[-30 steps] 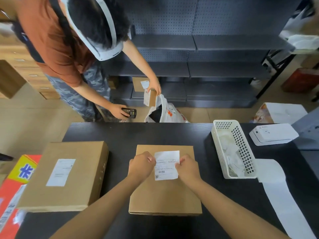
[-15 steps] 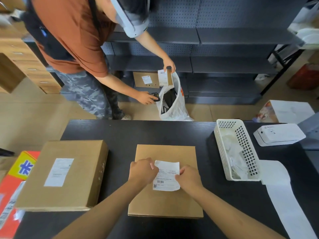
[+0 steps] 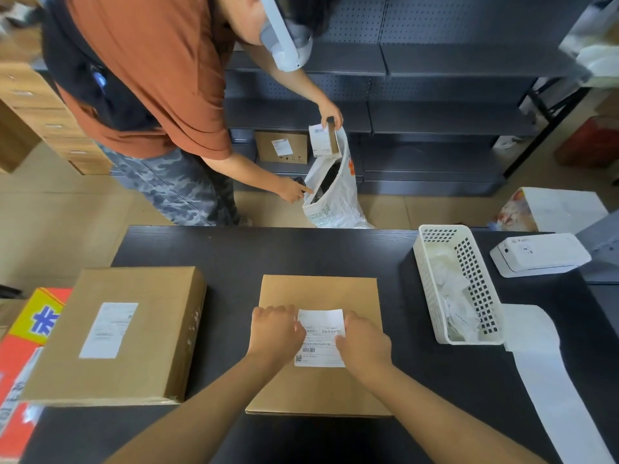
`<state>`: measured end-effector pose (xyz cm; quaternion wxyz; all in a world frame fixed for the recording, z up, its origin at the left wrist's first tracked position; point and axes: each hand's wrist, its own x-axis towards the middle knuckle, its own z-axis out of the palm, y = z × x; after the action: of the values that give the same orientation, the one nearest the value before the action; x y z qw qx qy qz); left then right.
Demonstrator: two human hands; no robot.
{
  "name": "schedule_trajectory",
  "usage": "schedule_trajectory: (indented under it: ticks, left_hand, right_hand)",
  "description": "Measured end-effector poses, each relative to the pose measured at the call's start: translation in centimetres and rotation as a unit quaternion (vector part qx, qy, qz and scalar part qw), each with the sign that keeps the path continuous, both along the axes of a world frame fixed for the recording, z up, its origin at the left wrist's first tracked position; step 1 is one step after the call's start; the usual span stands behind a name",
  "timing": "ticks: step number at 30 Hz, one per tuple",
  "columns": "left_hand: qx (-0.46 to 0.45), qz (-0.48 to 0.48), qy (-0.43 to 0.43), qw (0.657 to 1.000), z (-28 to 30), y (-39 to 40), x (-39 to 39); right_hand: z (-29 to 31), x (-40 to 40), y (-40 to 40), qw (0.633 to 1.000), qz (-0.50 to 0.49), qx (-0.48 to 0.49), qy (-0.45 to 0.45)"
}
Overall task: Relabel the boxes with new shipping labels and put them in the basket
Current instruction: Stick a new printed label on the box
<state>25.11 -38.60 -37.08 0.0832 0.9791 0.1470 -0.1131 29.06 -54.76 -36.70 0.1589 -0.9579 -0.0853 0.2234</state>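
Note:
A flat brown cardboard box (image 3: pixel 318 289) lies on the black table (image 3: pixel 301 249) right in front of me. On its top sits a white shipping label (image 3: pixel 320 336) with barcodes. My left hand (image 3: pixel 276 333) pinches the label's left edge and my right hand (image 3: pixel 363 343) pinches its right edge, fingers curled. A larger brown box (image 3: pixel 150 329) carrying its own white label (image 3: pixel 109 329) stands to the left. The white perforated basket (image 3: pixel 423 279) at the right holds crumpled label scraps.
A white label printer (image 3: pixel 539 254) sits at the far right, and a strip of white backing paper (image 3: pixel 542 373) trails toward me. A red and yellow carton (image 3: pixel 23 346) is at the left edge. Across the table a person (image 3: pixel 150 78) holds a small box over a white bag (image 3: pixel 331 195).
Both hands have brought the label a little nearer to me on the box. The person opposite has straightened up, lifted the small box and moved it over the bag.

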Motion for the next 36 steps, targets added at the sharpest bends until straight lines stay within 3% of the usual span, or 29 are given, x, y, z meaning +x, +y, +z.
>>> schedule_trajectory:
  ticks: [5,8,12,20,24,28,36]
  left_hand:
    - [0.062,-0.030,-0.015,0.998,-0.4,0.1,-0.5]
    - [0.084,-0.084,-0.080,0.990,-0.2,0.0,-1.2]
    - [0.087,-0.225,-0.142,0.960,-0.7,-0.3,-2.6]
    - [0.009,-0.232,-0.013,0.973,-1.3,0.9,-4.0]
    - [0.014,-0.245,0.048,0.968,-2.1,1.2,-3.8]
    - [-0.034,-0.240,0.031,0.970,-2.3,1.5,-3.8]
    - [0.028,-0.237,0.085,0.967,-2.2,1.3,-3.6]
  right_hand:
    - [0.9,0.2,-0.1,0.997,0.025,-0.060,-0.040]
    - [0.5,0.0,-0.9,0.985,0.126,-0.049,-0.112]
    - [-0.4,-0.9,-1.2,0.963,0.254,-0.042,-0.080]
    - [-2.2,-1.3,-2.7,0.943,0.309,-0.084,-0.086]
    - [-2.7,-1.3,-2.7,0.944,0.306,-0.082,-0.089]
    - [-2.7,-0.9,-3.1,0.950,0.294,-0.062,-0.084]
    - [-2.4,-1.1,-3.2,0.948,0.297,-0.094,-0.068]
